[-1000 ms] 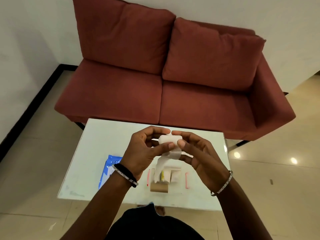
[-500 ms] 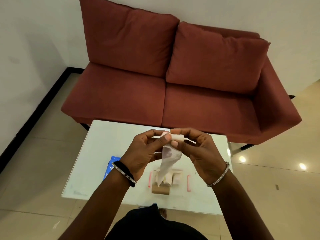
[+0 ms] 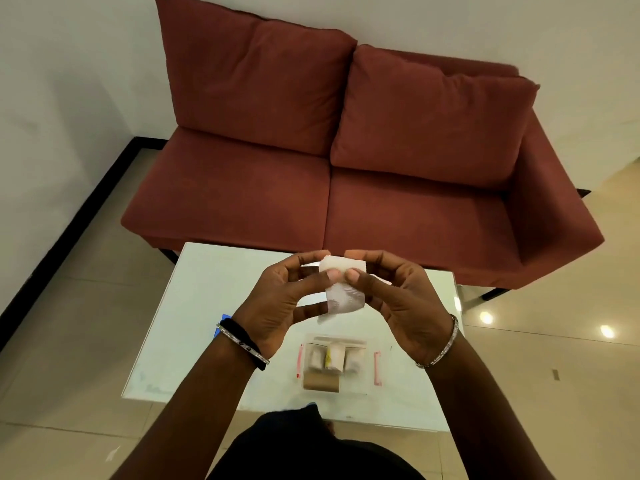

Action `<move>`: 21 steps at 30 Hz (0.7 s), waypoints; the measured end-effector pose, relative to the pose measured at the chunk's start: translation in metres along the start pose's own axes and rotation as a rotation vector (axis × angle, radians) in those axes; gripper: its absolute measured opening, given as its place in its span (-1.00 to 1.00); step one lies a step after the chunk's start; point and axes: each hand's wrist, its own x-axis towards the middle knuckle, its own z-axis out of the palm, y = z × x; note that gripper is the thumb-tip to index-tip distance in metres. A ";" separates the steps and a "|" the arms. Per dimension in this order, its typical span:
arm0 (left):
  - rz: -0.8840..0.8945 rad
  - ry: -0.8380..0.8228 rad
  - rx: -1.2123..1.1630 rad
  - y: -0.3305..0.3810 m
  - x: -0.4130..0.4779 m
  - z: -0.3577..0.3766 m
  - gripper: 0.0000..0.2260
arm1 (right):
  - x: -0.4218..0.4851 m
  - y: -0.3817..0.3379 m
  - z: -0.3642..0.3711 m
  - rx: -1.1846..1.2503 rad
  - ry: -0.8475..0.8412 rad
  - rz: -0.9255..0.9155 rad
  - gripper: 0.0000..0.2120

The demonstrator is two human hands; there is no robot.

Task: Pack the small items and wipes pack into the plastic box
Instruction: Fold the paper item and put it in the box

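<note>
Both hands hold a small white gauze roll (image 3: pixel 343 270) above the white table (image 3: pixel 207 292). My left hand (image 3: pixel 280 299) pinches its left end and my right hand (image 3: pixel 398 299) its right end, thumbs almost touching. A loose white tail (image 3: pixel 344 301) curls under the roll. Below the hands, the clear plastic box (image 3: pixel 360 388) with pink side clips sits on the table, holding a brown cardboard roll (image 3: pixel 320 381) and small white and yellow items (image 3: pixel 332 356). Only a blue corner of the wipes pack (image 3: pixel 225 316) shows beside my left wrist.
A dark red two-seat sofa (image 3: pixel 329 168) stands just beyond the table's far edge. Glossy tiled floor (image 3: pixel 554 341) surrounds the table. A white wall with black skirting runs along the left.
The hanging tail of the gauze has been wound up shorter, from dangling down over the box to curling just under the roll. Both hands stay at about the same height.
</note>
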 end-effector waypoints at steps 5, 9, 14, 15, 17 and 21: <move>-0.105 -0.018 0.053 0.001 0.004 0.002 -0.65 | 0.004 0.001 -0.002 -0.036 -0.053 -0.037 -0.67; -0.031 0.006 0.034 -0.001 0.007 -0.001 -0.77 | 0.008 0.001 0.000 0.010 -0.031 0.014 -0.63; 0.034 -0.035 0.063 -0.004 0.012 -0.007 -0.74 | 0.014 0.005 0.003 -0.011 0.020 0.089 -0.61; 0.036 -0.036 0.065 -0.004 0.013 -0.008 -0.72 | 0.016 0.008 0.003 -0.022 0.029 0.080 -0.62; 0.029 -0.031 0.047 -0.004 0.014 -0.011 -0.71 | 0.018 0.011 0.002 -0.046 0.038 0.043 -0.65; -0.048 0.001 -0.019 -0.002 0.014 -0.015 -0.66 | 0.022 0.013 0.000 -0.117 0.006 -0.034 -0.66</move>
